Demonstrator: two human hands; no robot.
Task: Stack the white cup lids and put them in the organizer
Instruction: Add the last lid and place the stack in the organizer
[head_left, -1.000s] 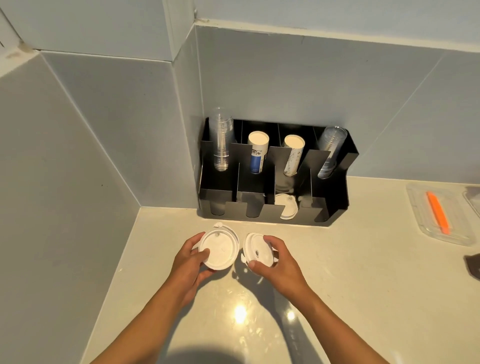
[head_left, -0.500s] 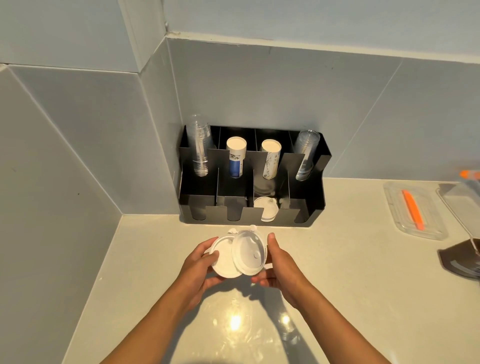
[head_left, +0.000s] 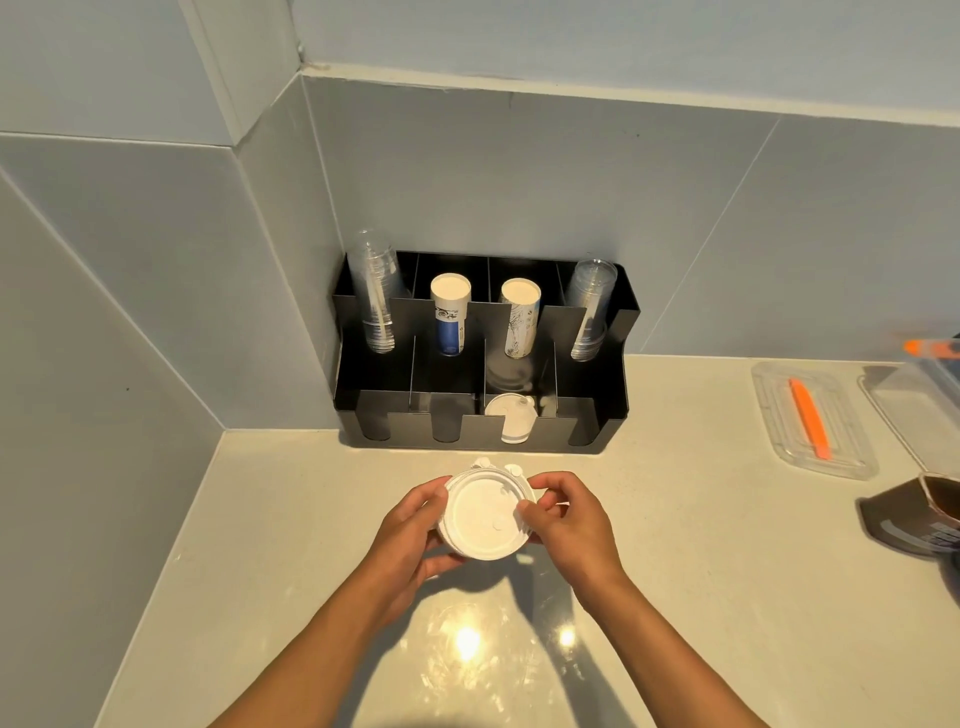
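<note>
Both hands hold a stack of white cup lids (head_left: 480, 517) just above the pale counter, in front of the black organizer (head_left: 613, 364). My left hand (head_left: 410, 535) cups the stack's left and lower rim. My right hand (head_left: 569, 519) pinches its right rim with thumb and fingers. Small tabs stick out at the stack's far edge. Another white lid (head_left: 511, 418) stands on edge in the organizer's third front slot from the left.
The organizer sits in the tiled wall corner and holds clear cup stacks (head_left: 376, 301) at both ends and two paper cup stacks (head_left: 451, 317) between. A clear plastic lid with an orange tool (head_left: 808, 418) lies at the right, next to a dark bag (head_left: 914, 519).
The two lids, held apart a second ago, have come together into one stack between my hands. The camera view has shifted so the organizer sits more central.
</note>
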